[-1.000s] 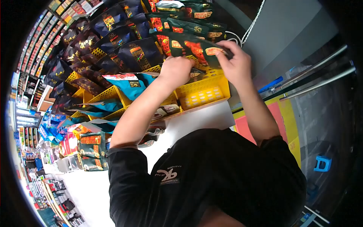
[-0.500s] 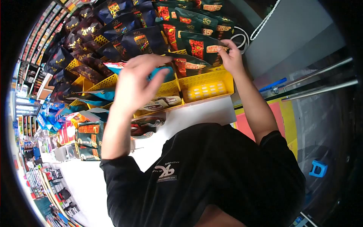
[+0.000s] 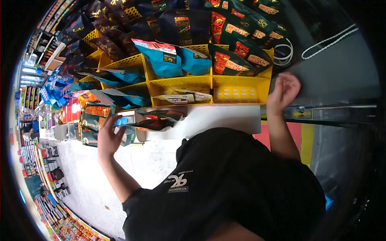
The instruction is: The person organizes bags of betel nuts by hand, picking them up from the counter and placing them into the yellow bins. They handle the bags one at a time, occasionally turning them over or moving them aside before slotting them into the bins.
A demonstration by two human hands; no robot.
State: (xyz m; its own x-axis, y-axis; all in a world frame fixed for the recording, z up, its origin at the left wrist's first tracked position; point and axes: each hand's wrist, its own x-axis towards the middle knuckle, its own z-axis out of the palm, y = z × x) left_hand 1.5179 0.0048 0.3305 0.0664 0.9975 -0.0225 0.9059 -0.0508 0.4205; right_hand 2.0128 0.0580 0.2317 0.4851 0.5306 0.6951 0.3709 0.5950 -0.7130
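Note:
My left hand [image 3: 109, 136] is low on the left, thumb and fingers apart, with nothing gripped. Its fingertips are right beside a box holding dark green pouches [image 3: 96, 114] and overlap a small blue-and-white item [image 3: 124, 120]. To the right, my right hand [image 3: 284, 91] is raised past the corner of the yellow rack [image 3: 263, 90], fingers loosely curled in and nothing in them. Dark green pouches [image 3: 233, 62] with red and gold print lean in the compartment nearest it. Teal pouches [image 3: 163, 60] stand in the middle compartment.
Navy pouches [image 3: 183, 26] fill the rows behind. Cream packs [image 3: 183, 97] lie in a front compartment. Below the rack is a white ledge [image 3: 225, 118], with dark pouches [image 3: 159, 118] at its left. A metal rail [image 3: 337, 107] and white rope [image 3: 329, 42] are on the right.
My left hand has dropped down and left from the teal pouches. My right hand has let go of a dark green pouch and moved right. The view has shifted.

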